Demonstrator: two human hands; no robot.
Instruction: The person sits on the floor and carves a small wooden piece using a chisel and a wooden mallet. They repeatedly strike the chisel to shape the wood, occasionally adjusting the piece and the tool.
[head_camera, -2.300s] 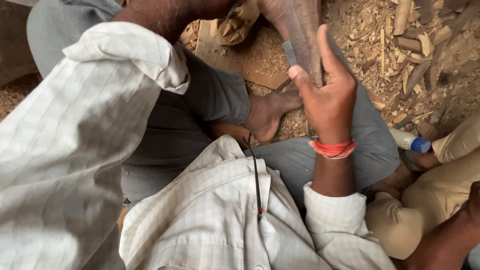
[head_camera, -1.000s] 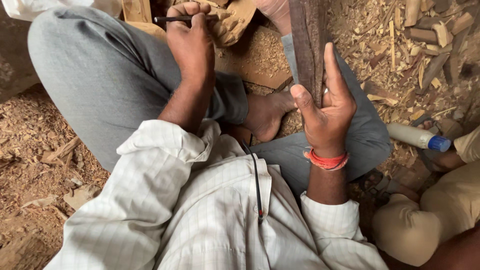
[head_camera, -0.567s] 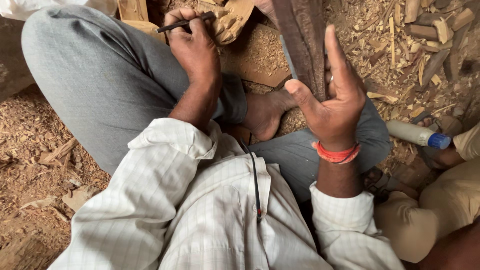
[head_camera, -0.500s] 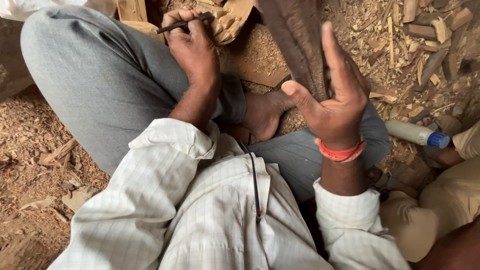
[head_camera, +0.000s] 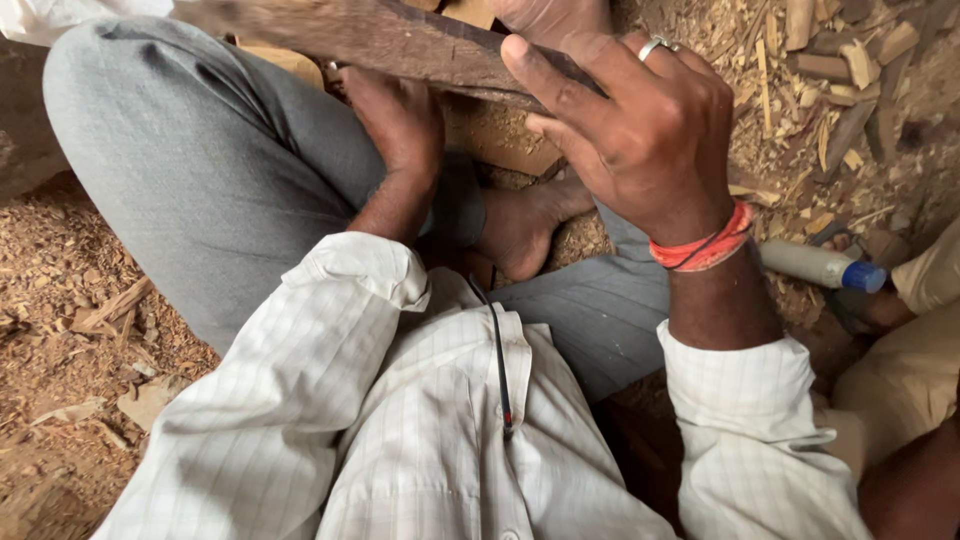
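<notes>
right hand (head_camera: 640, 140) clamps the dark wooden mallet (head_camera: 400, 40), held across above the lap; left hand (head_camera: 400, 120) underneath near the pale workpiece (head_camera: 505, 140) — grip unclear. risk: mallet hits left fingers — they sit close below it.

The dark wooden mallet (head_camera: 400, 40) is motion-blurred toward its left end, and its top runs out past the upper edge. It covers the fingers of the left hand (head_camera: 400, 120), so what they hold cannot be told. Beneath it, the pale wooden workpiece (head_camera: 500, 140) shows only in part.
</notes>
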